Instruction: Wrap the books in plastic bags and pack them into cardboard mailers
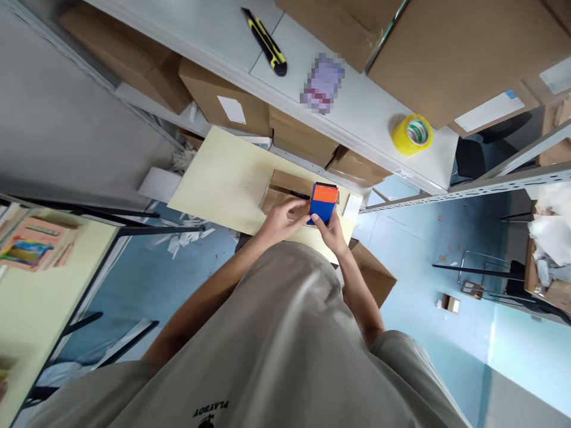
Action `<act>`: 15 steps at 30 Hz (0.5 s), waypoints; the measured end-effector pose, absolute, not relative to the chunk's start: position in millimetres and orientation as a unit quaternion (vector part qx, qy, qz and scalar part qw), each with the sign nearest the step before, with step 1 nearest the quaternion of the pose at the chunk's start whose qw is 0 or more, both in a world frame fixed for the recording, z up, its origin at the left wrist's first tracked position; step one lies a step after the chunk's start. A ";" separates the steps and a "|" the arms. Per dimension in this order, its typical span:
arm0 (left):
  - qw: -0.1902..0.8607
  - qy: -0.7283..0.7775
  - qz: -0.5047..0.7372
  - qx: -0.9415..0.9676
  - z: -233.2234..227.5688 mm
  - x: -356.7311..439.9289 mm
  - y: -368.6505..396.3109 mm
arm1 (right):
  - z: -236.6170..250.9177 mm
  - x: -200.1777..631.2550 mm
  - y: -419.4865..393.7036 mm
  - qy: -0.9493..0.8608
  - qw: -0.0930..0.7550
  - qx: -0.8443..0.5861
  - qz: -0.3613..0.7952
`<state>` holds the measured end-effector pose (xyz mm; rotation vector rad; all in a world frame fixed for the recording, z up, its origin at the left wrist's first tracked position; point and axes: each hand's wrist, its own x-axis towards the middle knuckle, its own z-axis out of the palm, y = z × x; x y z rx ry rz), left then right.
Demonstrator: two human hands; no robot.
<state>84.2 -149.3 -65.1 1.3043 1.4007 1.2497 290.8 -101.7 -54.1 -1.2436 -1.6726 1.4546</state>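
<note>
A: Head view looks straight down. What do the hands have?

B: The right hand (331,229) grips a blue block (323,205) with an orange top, its fingers (317,219) closed around the lower edge. The left hand (282,217) lies flat on a small carton (285,189), fingers stretched toward the block and touching its side.

A: Where does the block sit?

B: On the right end of the carton, upright, orange face up. The carton lies on a pale worktop (223,178), near its front right corner.

A: Is the left hand holding anything?

B: It presses on the carton lid; whether it grips the block too, I cannot tell.

A: And round about?

B: A grey shelf (357,113) runs behind the worktop. On it lie a yellow knife (266,43), a roll of yellow tape (412,134) and big brown boxes (446,53). More boxes (223,101) stand under the shelf. Another box (372,273) sits on the blue floor (423,238) just beside the right forearm. Paper scraps (182,238) lie on the floor left of the worktop.
</note>
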 end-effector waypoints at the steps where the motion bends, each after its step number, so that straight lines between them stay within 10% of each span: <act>1: 0.442 0.556 0.502 0.495 -62.0 77.0 -147.9 | -51.5 293.0 -103.6 -0.639 0.283 -0.465 0.543; 15: 0.604 0.534 0.471 0.358 -41.2 32.6 -135.7 | -30.3 310.3 -105.7 -0.739 0.090 -0.430 0.510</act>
